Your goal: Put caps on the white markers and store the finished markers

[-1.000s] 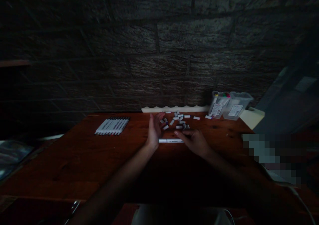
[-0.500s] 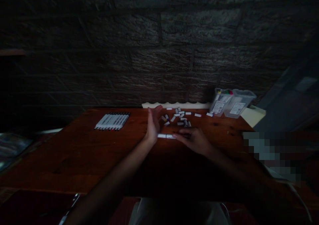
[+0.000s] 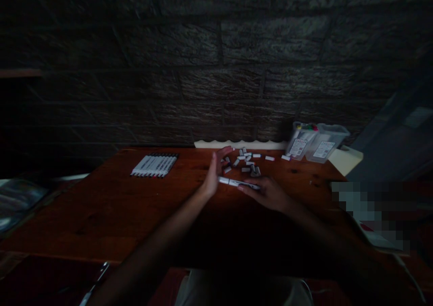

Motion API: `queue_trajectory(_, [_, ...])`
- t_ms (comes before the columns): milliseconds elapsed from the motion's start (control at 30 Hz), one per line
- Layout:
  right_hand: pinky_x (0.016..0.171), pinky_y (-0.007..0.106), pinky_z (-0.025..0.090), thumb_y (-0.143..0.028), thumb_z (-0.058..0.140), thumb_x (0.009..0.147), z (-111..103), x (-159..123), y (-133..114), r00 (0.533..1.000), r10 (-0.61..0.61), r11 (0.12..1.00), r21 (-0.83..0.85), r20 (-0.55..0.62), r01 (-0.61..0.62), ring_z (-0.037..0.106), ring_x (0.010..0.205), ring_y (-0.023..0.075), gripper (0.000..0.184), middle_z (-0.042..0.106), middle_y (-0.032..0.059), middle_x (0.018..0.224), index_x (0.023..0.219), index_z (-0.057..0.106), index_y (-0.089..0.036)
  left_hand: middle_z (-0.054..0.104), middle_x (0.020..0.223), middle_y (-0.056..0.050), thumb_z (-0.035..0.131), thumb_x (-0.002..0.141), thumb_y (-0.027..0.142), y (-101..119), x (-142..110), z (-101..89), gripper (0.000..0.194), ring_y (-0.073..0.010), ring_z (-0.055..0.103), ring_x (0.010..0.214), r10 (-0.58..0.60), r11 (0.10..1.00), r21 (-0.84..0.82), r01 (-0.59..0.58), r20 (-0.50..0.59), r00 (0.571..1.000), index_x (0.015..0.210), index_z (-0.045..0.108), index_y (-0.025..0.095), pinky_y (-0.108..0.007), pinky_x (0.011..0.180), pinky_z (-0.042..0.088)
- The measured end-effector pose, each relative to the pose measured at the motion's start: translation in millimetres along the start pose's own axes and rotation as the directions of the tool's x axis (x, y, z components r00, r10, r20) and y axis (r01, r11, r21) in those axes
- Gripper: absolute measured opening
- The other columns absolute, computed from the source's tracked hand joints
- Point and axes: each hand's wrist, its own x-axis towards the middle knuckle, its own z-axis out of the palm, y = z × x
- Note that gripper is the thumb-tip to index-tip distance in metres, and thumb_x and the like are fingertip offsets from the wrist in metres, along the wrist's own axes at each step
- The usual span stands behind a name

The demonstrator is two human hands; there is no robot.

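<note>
A white marker (image 3: 234, 182) is gripped between the thumb and fingers of my right hand (image 3: 272, 194), lying almost level above the table. Its left end meets the palm of my left hand (image 3: 213, 175), which is open with its fingers stretched out and the thumb up. Just beyond both hands lie several loose white marker caps (image 3: 248, 158) with coloured ends; my left fingers hide some of them. To the left, a row of white markers (image 3: 154, 166) with dark ends lies side by side.
Two clear plastic containers (image 3: 323, 144) with labels stand at the back right, one with coloured pieces in it. A pale wavy-edged strip (image 3: 237, 144) runs along the wall behind the wooden table (image 3: 101, 206). A pale yellow block (image 3: 345, 160) sits beside the containers.
The marker's right part has come into view in my right hand, which has shifted slightly right. My left hand has moved a little right, still against the marker's left end.
</note>
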Motion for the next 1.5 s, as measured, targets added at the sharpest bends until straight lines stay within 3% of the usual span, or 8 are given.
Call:
queue_trajectory(133, [0.06,0.026,0.042,-0.047,0.051,0.091,-6,-3,-2,0.999,-0.002,1.0,0.031,0.05,0.001,0.056,0.063,0.0138,0.032,0.064,-0.0011,0.069,0.084,0.07,-0.023,0.048,0.142,-0.006,0.029,0.083,0.075,1,-8,3.0,0.07,-0.0273,0.034,0.137,0.04,0.998,0.047,-0.045,0.109,0.993,0.125,0.057,0.026,-0.043,0.111,0.025])
queue_trajectory(500, [0.054,0.025,0.036,-0.048,0.05,0.09,4,-2,-3,0.998,0.063,0.997,0.04,0.021,-0.063,0.048,0.056,0.0115,0.035,0.057,-0.0028,0.06,0.076,0.069,-0.022,0.038,0.149,-0.003,0.026,0.086,0.072,-4,-7,-0.7,0.067,-0.0239,0.019,0.144,0.105,0.981,0.151,-0.123,0.123,0.987,0.125,0.058,0.028,-0.04,0.119,0.009])
queue_trajectory(633, [0.057,0.025,0.038,-0.049,0.051,0.089,4,0,-3,0.996,0.088,0.996,0.035,-0.021,-0.087,0.052,0.06,0.0129,0.035,0.061,-0.0016,0.065,0.079,0.071,-0.022,0.044,0.145,-0.004,0.028,0.083,0.076,-4,2,-1.4,0.07,-0.0248,0.023,0.143,0.113,0.99,0.084,-0.112,-0.007,0.994,0.121,0.059,0.026,-0.04,0.118,0.013])
queue_trajectory(800, [0.064,0.027,0.043,-0.049,0.053,0.089,0,3,4,0.992,0.091,0.995,0.04,-0.087,-0.088,0.059,0.069,0.0165,0.033,0.068,-0.0005,0.074,0.091,0.073,-0.023,0.055,0.133,-0.008,0.026,0.086,0.073,-3,10,-4.4,0.067,-0.0266,0.039,0.133,0.019,1.0,0.019,-0.016,-0.193,0.981,0.116,0.059,0.023,-0.042,0.106,0.034])
queue_trajectory(1000, [0.065,0.029,0.047,-0.048,0.052,0.089,-6,3,16,0.963,0.128,0.991,-0.012,-0.236,-0.135,0.065,0.072,0.0189,0.034,0.072,0.0014,0.084,0.1,0.072,-0.022,0.067,0.096,-0.007,0.039,0.088,0.065,-2,13,-20.1,0.054,-0.0228,0.06,0.096,0.124,0.941,0.339,-0.02,-0.288,0.95,0.107,0.064,0.021,-0.034,0.087,0.044])
queue_trajectory(1133, [0.071,0.029,0.05,-0.039,0.054,0.089,-7,5,22,0.969,0.081,0.99,-0.091,-0.233,-0.104,0.068,0.077,0.0194,0.026,0.074,0.0026,0.094,0.103,0.069,-0.023,0.069,0.083,-0.003,0.055,0.086,0.05,4,10,-26.5,0.034,-0.0181,0.061,0.076,0.204,0.802,0.587,-0.111,-0.093,0.975,0.093,0.071,0.021,-0.028,0.074,0.045])
queue_trajectory(1267, [0.075,0.03,0.052,-0.034,0.054,0.089,-8,6,30,0.973,0.021,0.988,-0.144,-0.228,-0.055,0.069,0.082,0.0191,0.024,0.073,0.0021,0.1,0.107,0.066,-0.025,0.071,0.088,-0.004,0.055,0.088,0.042,4,7,-26.5,0.031,-0.0165,0.061,0.073,0.186,0.713,0.669,-0.211,0.111,0.976,0.098,0.072,0.019,-0.026,0.069,0.046])
queue_trajectory(1500, [0.077,0.03,0.053,-0.039,0.054,0.09,-9,6,28,0.972,-0.008,0.983,-0.18,-0.233,-0.035,0.07,0.082,0.0189,0.027,0.073,0.0014,0.104,0.112,0.062,-0.026,0.069,0.079,-0.002,0.055,0.087,0.044,-3,8,-24.7,0.032,-0.0154,0.061,0.073,0.093,0.799,0.586,-0.135,0.101,0.99,0.092,0.071,0.017,-0.025,0.068,0.046])
